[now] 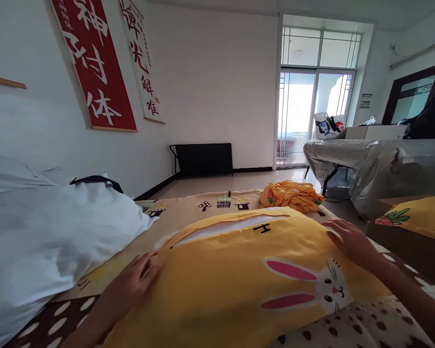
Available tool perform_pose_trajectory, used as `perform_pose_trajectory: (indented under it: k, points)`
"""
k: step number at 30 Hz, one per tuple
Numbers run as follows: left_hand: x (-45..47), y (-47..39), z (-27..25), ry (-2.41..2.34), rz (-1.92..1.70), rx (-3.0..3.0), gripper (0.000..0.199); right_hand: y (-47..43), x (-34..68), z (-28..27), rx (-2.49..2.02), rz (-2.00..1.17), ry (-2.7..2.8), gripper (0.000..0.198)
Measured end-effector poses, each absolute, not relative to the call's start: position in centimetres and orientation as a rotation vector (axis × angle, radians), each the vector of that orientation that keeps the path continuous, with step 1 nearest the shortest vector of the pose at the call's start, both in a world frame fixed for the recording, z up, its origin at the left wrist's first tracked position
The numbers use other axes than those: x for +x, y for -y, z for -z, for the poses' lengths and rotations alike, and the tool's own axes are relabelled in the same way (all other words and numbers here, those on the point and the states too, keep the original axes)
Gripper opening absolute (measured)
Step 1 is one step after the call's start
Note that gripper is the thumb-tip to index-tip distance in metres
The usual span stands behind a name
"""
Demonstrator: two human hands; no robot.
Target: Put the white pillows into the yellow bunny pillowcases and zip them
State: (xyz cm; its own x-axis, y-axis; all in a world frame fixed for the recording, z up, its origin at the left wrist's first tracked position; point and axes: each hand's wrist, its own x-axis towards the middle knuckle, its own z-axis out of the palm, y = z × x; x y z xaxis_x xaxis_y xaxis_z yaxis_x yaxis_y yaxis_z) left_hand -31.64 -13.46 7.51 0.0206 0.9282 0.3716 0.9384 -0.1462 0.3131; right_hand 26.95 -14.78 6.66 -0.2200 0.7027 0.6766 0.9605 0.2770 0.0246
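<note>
- 1 yellow rabbit-print pillow (221, 280) lies on patterned bedding (188, 204)
- Left hand (136, 279) touches its left end; whether it grips, I cannot tell
- Right hand (353, 242) rests on its right end, grip likewise unclear

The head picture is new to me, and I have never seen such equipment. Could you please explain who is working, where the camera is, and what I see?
There is no machine: these are a person's two bare hands. The camera sits on the person's head, looking forward and down.

The left hand and right hand touch opposite sides of a yellow pillow with a rabbit print; how firmly they grip is unclear. White shows through its long opening.

Underneath is a patterned sheet. A crumpled orange cloth lies beyond the pillow, and a large white bundle is at left.
</note>
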Motion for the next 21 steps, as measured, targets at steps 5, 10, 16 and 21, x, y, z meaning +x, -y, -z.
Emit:
perform_pose_trajectory:
  k: [5, 10, 16, 21]
  points:
    - [-24.0, 10.5, -8.9, 1.743, 0.903, -2.543, 0.045, 11.0, 16.2, -9.6, -1.169, 0.346, 2.295, 0.037]
    - [-24.5, 8.9, -6.7, 1.771, 0.773, -2.424, 0.044, 7.0, 13.2, -7.5, -1.421, 0.193, 2.261, 0.041]
    - [-25.9, 11.0, -9.9, 1.694, 0.569, -2.297, 0.047, 8.0, 15.9, -9.3, -1.581, 0.478, 2.293, 0.052]
    - [-24.5, 12.2, -16.9, 1.593, 0.647, -1.976, 0.055, 9.9, 17.4, -14.8, -1.544, 0.865, 1.928, 0.050]
